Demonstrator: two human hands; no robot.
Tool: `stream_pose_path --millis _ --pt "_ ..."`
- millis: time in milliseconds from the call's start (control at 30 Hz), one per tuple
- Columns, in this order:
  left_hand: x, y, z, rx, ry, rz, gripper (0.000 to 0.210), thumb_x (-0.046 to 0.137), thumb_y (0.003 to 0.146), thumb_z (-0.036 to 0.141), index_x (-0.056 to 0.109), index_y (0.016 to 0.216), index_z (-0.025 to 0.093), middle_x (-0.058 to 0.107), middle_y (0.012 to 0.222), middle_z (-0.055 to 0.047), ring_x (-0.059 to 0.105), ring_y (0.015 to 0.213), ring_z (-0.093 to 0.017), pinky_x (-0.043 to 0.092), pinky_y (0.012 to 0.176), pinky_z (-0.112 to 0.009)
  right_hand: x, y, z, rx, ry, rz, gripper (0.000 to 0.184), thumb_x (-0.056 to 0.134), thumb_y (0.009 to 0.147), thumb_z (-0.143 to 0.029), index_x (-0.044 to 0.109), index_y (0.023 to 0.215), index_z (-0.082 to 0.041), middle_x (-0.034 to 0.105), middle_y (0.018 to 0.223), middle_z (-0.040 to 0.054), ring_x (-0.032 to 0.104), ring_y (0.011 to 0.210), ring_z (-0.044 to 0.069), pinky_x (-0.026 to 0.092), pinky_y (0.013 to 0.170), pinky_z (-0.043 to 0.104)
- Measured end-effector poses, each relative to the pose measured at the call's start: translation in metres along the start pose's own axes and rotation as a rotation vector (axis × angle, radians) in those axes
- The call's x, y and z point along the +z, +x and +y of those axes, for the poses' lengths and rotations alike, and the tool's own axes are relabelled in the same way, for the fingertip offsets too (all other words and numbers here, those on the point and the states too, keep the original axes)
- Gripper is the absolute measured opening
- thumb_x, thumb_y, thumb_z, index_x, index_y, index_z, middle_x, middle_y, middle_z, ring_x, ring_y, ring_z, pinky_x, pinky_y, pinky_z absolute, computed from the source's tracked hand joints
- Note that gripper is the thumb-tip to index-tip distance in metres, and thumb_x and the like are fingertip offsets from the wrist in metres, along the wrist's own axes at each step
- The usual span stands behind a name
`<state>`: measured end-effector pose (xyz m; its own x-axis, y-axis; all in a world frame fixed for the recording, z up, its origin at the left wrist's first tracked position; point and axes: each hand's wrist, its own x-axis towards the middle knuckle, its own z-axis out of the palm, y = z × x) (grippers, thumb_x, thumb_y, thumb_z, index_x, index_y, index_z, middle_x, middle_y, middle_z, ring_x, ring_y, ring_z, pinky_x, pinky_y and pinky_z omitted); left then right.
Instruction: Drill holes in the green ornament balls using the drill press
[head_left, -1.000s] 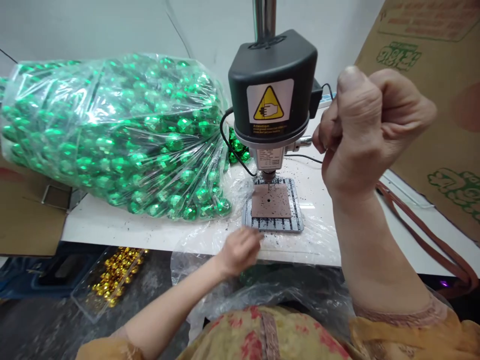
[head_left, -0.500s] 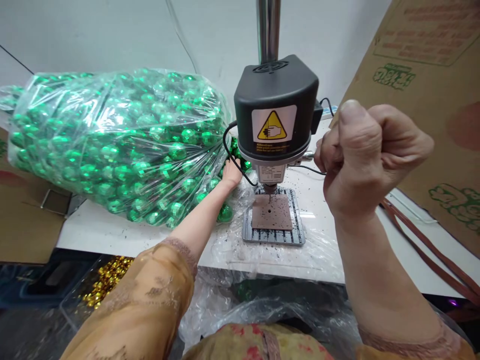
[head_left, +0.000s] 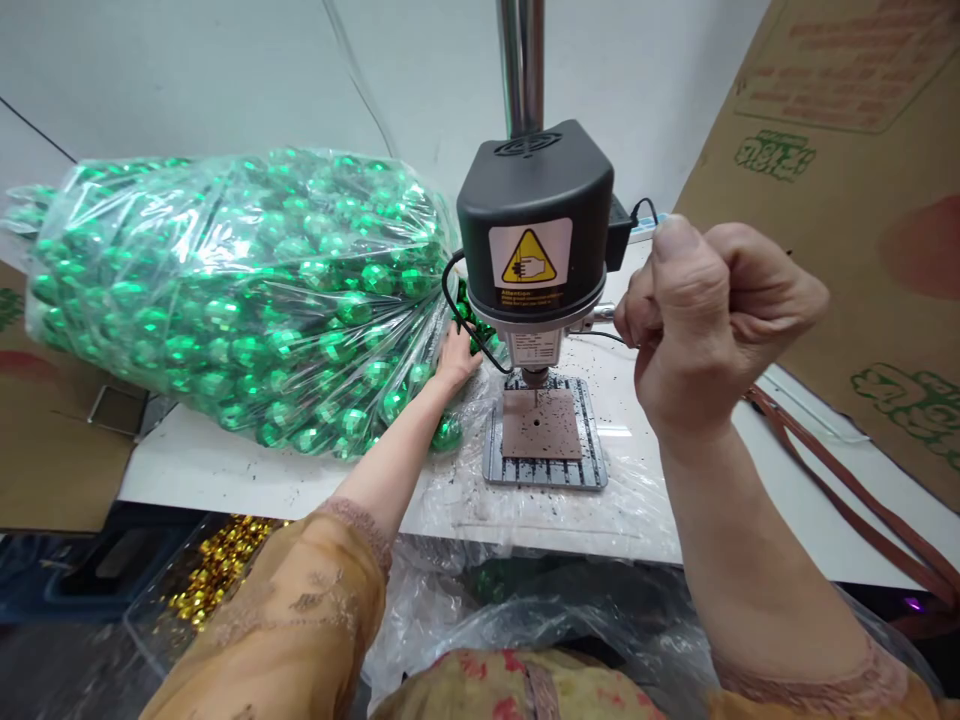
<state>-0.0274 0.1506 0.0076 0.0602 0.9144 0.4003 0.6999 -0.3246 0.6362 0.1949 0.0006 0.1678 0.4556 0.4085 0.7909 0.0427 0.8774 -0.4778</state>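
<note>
My left hand (head_left: 456, 356) reaches to the mouth of a clear plastic bag (head_left: 247, 290) full of shiny green faceted balls. Its thumb stands apart from the fingers, and the fingertips are partly hidden among the balls at the opening. One green ball (head_left: 448, 433) lies just below my wrist. My right hand (head_left: 705, 310) is closed around the feed handle (head_left: 602, 314) of a small black bench drill press (head_left: 536, 220). Below its chuck, a brown square board (head_left: 541, 425) with a dark hole rests on the slotted metal base (head_left: 546, 474).
Dark shavings litter the white table (head_left: 247, 470) around the base. A cardboard box (head_left: 840, 210) leans at the right, with brown straps (head_left: 832, 480) beside it. Another cardboard box (head_left: 60, 430) stands at the left. Gold pieces (head_left: 225, 565) fill a clear bag below.
My left hand has shifted slightly left at the bag's mouth, its thumb now more apart. My right hand stays on the handle. The whole view has moved a little.
</note>
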Motion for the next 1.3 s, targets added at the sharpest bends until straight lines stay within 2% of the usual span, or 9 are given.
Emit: stream_pose_path --millis 100,167,333,433,567,700,900,1100,1300 --pt "-0.011 -0.014 0.003 -0.040 0.085 -0.030 0.036 0.075 0.072 0.009 0.068 0.107 0.017 0.060 0.122 -0.016 0.061 0.119 -0.035 0.047 0.107 -0.048 -0.001 0.000 0.001 0.001 -0.027 -0.025 0.051 0.066 0.091 -0.031 0.030 0.055 -0.021 0.027 0.049 -0.0053 0.033 0.042 0.008 0.022 0.046 0.033" --pt "-0.022 -0.027 0.008 -0.037 0.044 -0.029 0.035 0.075 0.079 0.018 0.068 0.113 0.018 0.064 0.116 -0.013 0.064 0.113 -0.032 0.050 0.103 -0.045 -0.002 0.000 0.002 -0.001 -0.030 -0.036 0.052 0.066 0.091 -0.034 0.030 0.055 -0.022 0.027 0.048 -0.0050 0.031 0.042 0.009 0.022 0.046 0.034" --pt "-0.049 -0.078 0.026 -0.130 -0.274 -0.070 0.044 0.062 0.096 0.050 0.059 0.130 0.024 0.063 0.085 0.000 0.063 0.068 -0.016 0.054 0.068 -0.029 -0.002 0.000 0.005 -0.011 -0.021 -0.023 0.053 0.065 0.092 -0.034 0.028 0.056 -0.022 0.024 0.049 -0.0046 0.030 0.042 0.010 0.021 0.046 0.035" --pt "-0.055 -0.108 0.041 -0.217 -0.481 -0.121 0.047 0.056 0.097 0.060 0.061 0.130 0.026 0.064 0.088 -0.001 0.062 0.060 -0.012 0.054 0.058 -0.026 -0.001 -0.001 0.003 -0.009 -0.025 -0.011 0.054 0.066 0.091 -0.034 0.027 0.056 -0.022 0.024 0.049 -0.0045 0.030 0.042 0.010 0.020 0.046 0.035" --pt "-0.046 -0.133 0.056 -0.208 -0.616 -0.176 0.052 0.058 0.096 0.063 0.062 0.133 0.027 0.067 0.119 -0.007 0.068 0.086 -0.016 0.060 0.075 -0.029 0.000 -0.001 0.001 -0.004 -0.043 0.006 0.054 0.067 0.090 -0.035 0.026 0.056 -0.022 0.025 0.048 -0.0042 0.032 0.042 0.010 0.020 0.045 0.035" --pt "-0.025 -0.139 0.060 -0.153 -0.631 -0.176 0.057 0.066 0.092 0.061 0.059 0.136 0.024 0.070 0.122 -0.008 0.067 0.111 -0.021 0.055 0.099 -0.034 0.000 -0.001 0.002 -0.008 -0.070 0.016 0.056 0.067 0.090 -0.041 0.026 0.057 -0.023 0.025 0.048 -0.0045 0.031 0.041 0.010 0.021 0.044 0.035" --pt "0.002 -0.136 0.056 -0.128 -0.653 -0.198 0.058 0.070 0.090 0.059 0.059 0.134 0.022 0.069 0.127 -0.011 0.067 0.112 -0.023 0.053 0.101 -0.037 -0.001 -0.001 0.003 -0.024 -0.063 -0.021 0.055 0.065 0.092 -0.039 0.025 0.059 -0.021 0.026 0.049 -0.0059 0.031 0.042 0.005 0.024 0.044 0.030" --pt "0.010 -0.136 0.057 -0.098 -0.583 -0.178 0.055 0.073 0.090 0.054 0.061 0.132 0.021 0.070 0.123 -0.010 0.067 0.105 -0.022 0.053 0.094 -0.034 0.000 -0.003 -0.001 -0.022 -0.163 -0.043 0.052 0.057 0.096 -0.044 0.023 0.063 -0.023 0.025 0.055 -0.0048 0.034 0.045 0.005 0.029 0.046 0.027" --pt "0.017 -0.137 0.054 -0.046 -0.505 -0.175 0.052 0.075 0.091 0.046 0.062 0.136 0.023 0.068 0.129 -0.011 0.062 0.122 -0.028 0.049 0.106 -0.041 0.000 -0.001 0.000 -0.004 -0.099 -0.021 0.056 0.064 0.090 -0.050 0.025 0.059 -0.024 0.026 0.051 -0.0045 0.033 0.042 0.008 0.026 0.044 0.034"
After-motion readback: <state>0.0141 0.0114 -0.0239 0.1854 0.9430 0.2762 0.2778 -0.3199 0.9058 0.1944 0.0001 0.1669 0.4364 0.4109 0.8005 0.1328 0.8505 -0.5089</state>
